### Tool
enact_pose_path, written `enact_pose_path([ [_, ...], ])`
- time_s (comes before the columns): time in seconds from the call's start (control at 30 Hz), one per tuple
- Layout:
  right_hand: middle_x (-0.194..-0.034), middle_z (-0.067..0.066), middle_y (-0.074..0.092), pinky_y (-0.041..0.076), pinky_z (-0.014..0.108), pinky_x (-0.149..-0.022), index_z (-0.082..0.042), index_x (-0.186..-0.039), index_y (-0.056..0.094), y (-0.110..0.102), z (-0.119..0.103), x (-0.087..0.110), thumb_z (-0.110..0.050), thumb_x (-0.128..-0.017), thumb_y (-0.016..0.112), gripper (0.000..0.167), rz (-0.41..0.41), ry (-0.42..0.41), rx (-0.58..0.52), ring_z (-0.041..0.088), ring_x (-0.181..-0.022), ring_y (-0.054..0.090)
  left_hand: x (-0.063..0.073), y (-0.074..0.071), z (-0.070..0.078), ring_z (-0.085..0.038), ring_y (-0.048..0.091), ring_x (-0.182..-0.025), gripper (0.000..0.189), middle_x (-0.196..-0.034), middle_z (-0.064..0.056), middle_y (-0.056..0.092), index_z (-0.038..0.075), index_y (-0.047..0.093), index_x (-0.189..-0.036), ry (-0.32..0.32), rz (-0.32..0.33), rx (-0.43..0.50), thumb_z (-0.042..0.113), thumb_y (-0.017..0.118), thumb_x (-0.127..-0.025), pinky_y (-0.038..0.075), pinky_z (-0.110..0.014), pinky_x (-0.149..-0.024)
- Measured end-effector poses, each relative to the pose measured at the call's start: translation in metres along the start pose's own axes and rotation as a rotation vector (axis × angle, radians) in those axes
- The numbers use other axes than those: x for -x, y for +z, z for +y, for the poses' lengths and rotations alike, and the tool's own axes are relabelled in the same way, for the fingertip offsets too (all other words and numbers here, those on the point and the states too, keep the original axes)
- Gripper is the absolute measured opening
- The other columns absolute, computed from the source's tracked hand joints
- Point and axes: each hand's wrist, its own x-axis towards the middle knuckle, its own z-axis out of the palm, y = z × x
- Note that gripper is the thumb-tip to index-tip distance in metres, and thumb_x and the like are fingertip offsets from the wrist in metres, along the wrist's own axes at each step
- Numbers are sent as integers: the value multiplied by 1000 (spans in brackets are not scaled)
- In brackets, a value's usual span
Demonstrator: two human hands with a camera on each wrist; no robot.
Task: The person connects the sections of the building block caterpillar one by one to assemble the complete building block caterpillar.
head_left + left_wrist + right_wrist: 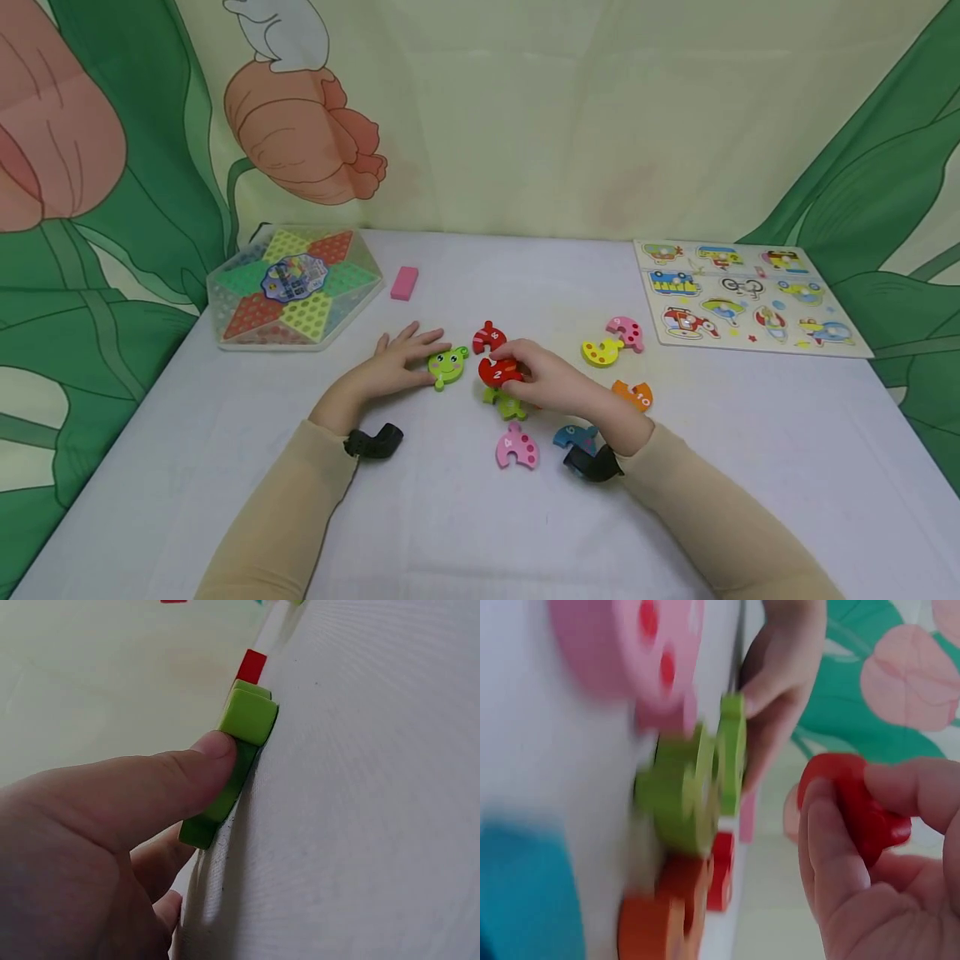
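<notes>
My left hand (390, 368) lies on the table with its fingers spread, touching a light green smiling-face puzzle piece (447, 367). In the left wrist view the thumb rests against the edge of that green piece (251, 716). My right hand (551, 379) pinches a red puzzle piece (495, 372) marked 2. The right wrist view shows this red piece (847, 802) raised off the table between thumb and fingers. Below it in the head view lies a green puzzle piece (511, 407), partly covered. Another red piece (488, 337), striped, lies just behind.
A pink piece (517, 447) marked 4 and a blue piece (576, 437) lie nearer me. Right are an orange piece (633, 394), a yellow piece (602, 353) and a pink one (626, 332). Farther back are a hexagonal box (232, 279), pink block (404, 283) and picture board (757, 292).
</notes>
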Motion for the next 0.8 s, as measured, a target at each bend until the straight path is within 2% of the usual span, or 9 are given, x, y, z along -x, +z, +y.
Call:
enact_pose_path([
  [0.17, -122, 8, 51, 47, 34, -89, -10, -125, 51, 16, -8, 2, -17, -86, 57, 40, 25, -21, -37, 21, -107, 48, 0, -1, 1, -29, -1, -142, 55, -151, 2, 25, 27, 43, -136, 8, 0, 1, 34, 60, -84, -12, -62, -105],
  [0.27, -127, 7, 49, 46, 34, -92, -11, -128, 49, 27, -13, 0, -17, -87, 58, 43, 22, -29, -73, 21, -112, 47, 2, -2, 0, -29, 0, -142, 54, -150, 1, 26, 26, 44, -135, 9, 12, 12, 31, 60, -84, -11, -61, -106],
  [0.37, -133, 6, 44, 48, 32, -92, -12, -132, 44, 36, -18, -4, -15, -86, 60, 49, 17, 3, -135, 22, -117, 49, 3, -3, -1, -29, 2, -142, 53, -150, 0, 28, 25, 45, -134, 12, 25, 29, 30, 60, -84, -9, -61, -107],
  [0.47, -133, 7, 43, 51, 32, -87, -12, -133, 41, 44, -21, -9, -14, -83, 65, 55, 20, 47, -173, 24, -115, 53, 3, -3, -2, -27, 2, -142, 50, -149, 1, 28, 26, 47, -133, 9, 32, 44, 32, 59, -84, -9, -60, -108],
  [0.6, -132, 8, 42, 52, 32, -85, -13, -131, 43, 52, -20, -17, -18, -81, 67, 55, 28, 78, -128, 24, -112, 54, 3, -3, -3, -29, 2, -141, 48, -149, -1, 29, 23, 49, -132, 26, 32, 57, 35, 57, -86, -9, -61, -107],
  [0.7, -127, 10, 43, 51, 30, -83, -11, -128, 46, 57, -18, -22, -21, -81, 68, 53, 17, 58, -72, 21, -108, 50, 3, -3, -4, -31, 2, -141, 49, -149, -3, 28, 21, 48, -132, 41, 29, 60, 37, 55, -86, -9, -62, -106],
  [0.8, -120, 9, 46, 49, 26, -74, -10, -127, 48, 60, -16, -26, -22, -80, 69, 53, 12, 30, -39, 17, -96, 49, 3, -4, -4, -31, 2, -141, 50, -149, -3, 28, 21, 49, -132, 45, 25, 68, 39, 54, -86, -9, -62, -106],
])
